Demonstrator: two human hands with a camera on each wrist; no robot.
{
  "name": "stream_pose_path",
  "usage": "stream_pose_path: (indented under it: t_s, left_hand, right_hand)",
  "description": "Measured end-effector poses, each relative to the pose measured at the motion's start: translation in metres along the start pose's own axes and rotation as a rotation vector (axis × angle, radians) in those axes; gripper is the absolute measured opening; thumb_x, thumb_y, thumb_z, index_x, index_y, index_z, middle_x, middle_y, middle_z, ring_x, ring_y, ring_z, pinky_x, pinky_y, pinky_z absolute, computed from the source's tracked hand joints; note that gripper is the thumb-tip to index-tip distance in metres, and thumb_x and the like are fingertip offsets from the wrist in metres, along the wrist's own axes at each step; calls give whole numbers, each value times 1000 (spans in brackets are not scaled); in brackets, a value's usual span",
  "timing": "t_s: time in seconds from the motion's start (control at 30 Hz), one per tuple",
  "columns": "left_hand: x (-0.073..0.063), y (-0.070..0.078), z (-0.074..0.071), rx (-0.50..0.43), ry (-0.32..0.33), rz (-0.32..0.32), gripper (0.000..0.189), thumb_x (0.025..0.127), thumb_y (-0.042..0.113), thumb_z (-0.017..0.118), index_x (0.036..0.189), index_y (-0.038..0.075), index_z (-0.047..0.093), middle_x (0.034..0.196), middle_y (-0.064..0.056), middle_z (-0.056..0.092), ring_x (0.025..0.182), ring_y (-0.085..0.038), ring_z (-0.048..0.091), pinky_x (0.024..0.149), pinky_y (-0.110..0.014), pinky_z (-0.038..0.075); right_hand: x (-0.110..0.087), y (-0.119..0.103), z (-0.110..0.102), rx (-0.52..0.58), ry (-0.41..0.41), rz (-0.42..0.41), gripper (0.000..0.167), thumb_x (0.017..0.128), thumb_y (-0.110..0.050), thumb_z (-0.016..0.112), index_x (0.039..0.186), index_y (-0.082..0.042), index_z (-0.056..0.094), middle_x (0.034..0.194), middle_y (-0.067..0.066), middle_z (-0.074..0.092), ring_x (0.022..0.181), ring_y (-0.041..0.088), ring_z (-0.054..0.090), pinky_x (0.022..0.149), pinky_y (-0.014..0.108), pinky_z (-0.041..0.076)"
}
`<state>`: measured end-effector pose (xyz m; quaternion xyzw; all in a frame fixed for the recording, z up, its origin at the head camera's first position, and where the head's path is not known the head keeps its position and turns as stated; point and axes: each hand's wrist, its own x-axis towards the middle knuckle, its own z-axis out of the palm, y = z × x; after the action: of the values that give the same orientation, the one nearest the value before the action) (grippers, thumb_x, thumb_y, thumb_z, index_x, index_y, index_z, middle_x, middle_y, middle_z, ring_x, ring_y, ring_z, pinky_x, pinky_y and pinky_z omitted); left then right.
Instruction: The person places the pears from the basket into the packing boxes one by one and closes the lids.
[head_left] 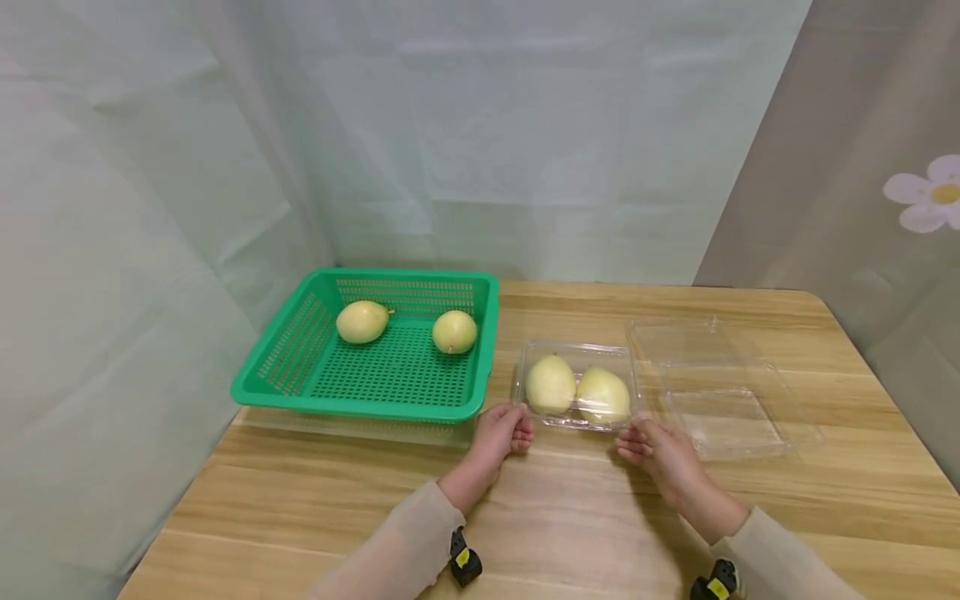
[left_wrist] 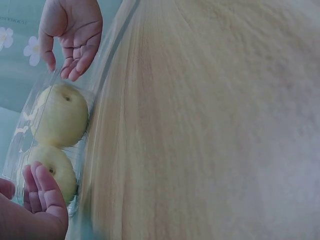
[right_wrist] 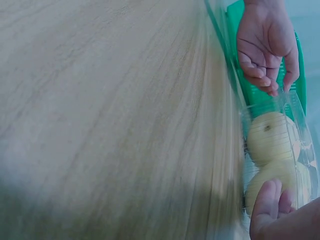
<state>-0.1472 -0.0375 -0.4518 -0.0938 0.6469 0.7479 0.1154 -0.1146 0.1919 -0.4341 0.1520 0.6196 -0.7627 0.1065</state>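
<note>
Two pale yellow pears (head_left: pixel 551 384) lie side by side in a clear plastic clamshell box (head_left: pixel 577 423) on the table. The box's transparent lid lies over them. My left hand (head_left: pixel 501 433) holds the near left corner, thumb and fingertips at the rim. At the near right corner, my right hand (head_left: pixel 663 457) has its thumb and fingers at the rim in the same way. The right wrist view shows the left hand (right_wrist: pixel 267 47) with its fingers bent beside the box edge. In the left wrist view the right hand (left_wrist: pixel 72 35) appears similarly bent.
To the left stands a green plastic basket (head_left: pixel 390 411) with two more pears, one at its left (head_left: pixel 362 322) and one at its right (head_left: pixel 454 332). A second clear clamshell box (head_left: pixel 723 379) lies open and empty at the right. Pale curtains hang behind the wooden table (head_left: pixel 562 533).
</note>
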Motion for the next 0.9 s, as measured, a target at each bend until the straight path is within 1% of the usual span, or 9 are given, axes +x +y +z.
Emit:
stream_pose_path:
  t_s: [0.07, 0.1, 0.2, 0.3, 0.33, 0.37, 0.47, 0.63, 0.9]
  left_hand:
    - [0, 0, -1, 5, -5, -19, 21, 93, 12, 50, 77, 1, 57, 62, 2, 56, 53, -5, 55, 51, -16, 48]
    - [-2, 4, 0, 7, -8, -29, 20, 93, 11, 50, 78, 0, 57, 62, 2, 56, 53, -5, 55, 51, -16, 48]
    - [-1, 4, 0, 6, -9, -50, 19, 92, 10, 49, 75, 3, 56, 61, 2, 56, 53, -5, 55, 51, -16, 48]
    - [2, 3, 0, -5, -6, -62, 18, 89, 8, 48, 74, 4, 56, 58, 2, 55, 51, -5, 55, 50, -16, 47]
    - [6, -1, 0, -10, -5, -64, 17, 88, 8, 49, 73, 5, 56, 57, 3, 55, 51, -5, 55, 49, -16, 47]
    - [7, -1, 0, -11, -7, -64, 17, 87, 7, 48, 73, 4, 56, 56, 3, 54, 50, -5, 55, 48, -16, 47]
    - [8, -1, -1, -8, -18, -56, 16, 85, 4, 46, 72, 3, 55, 54, 3, 52, 49, -6, 53, 48, -16, 45]
    - [9, -2, -3, -3, -34, -31, 16, 84, 3, 46, 70, 5, 54, 54, 4, 52, 50, -5, 52, 49, -16, 45]
    - [8, -4, -4, 3, -46, 8, 15, 85, 4, 48, 72, 6, 55, 57, 5, 55, 54, -4, 52, 53, -15, 46]
  right_hand:
    - [1, 1, 0, 5, -3, 9, 21, 100, -10, 37, 93, -3, 55, 81, 0, 63, 75, 11, 64, 78, 24, 55]
    - [1, 2, 0, 4, -5, 10, 22, 101, -11, 36, 94, -3, 56, 81, 0, 63, 75, 11, 64, 78, 24, 55]
    - [2, 4, -1, 12, 6, 15, 24, 101, -12, 37, 92, -3, 57, 80, 0, 64, 74, 12, 64, 77, 25, 55]
    - [3, 4, -1, 19, 10, 13, 25, 101, -13, 38, 90, -4, 58, 78, -1, 63, 73, 12, 64, 76, 24, 55]
    - [4, 4, -1, 22, 11, 15, 25, 101, -13, 38, 89, -5, 59, 78, -1, 63, 73, 12, 64, 76, 25, 55]
    - [4, 4, -1, 26, 10, 15, 25, 101, -13, 39, 89, -5, 59, 77, -1, 63, 73, 12, 64, 76, 25, 55]
    - [5, 3, -1, 33, 10, 21, 24, 100, -12, 39, 87, -6, 59, 77, -1, 63, 73, 12, 64, 76, 25, 55]
    - [6, 4, 0, 37, 21, 18, 24, 100, -10, 38, 86, -6, 58, 76, -1, 62, 72, 12, 63, 75, 24, 55]
    - [7, 6, 2, 29, 47, -10, 26, 97, -7, 38, 82, -5, 58, 74, -1, 61, 72, 11, 63, 75, 23, 55]
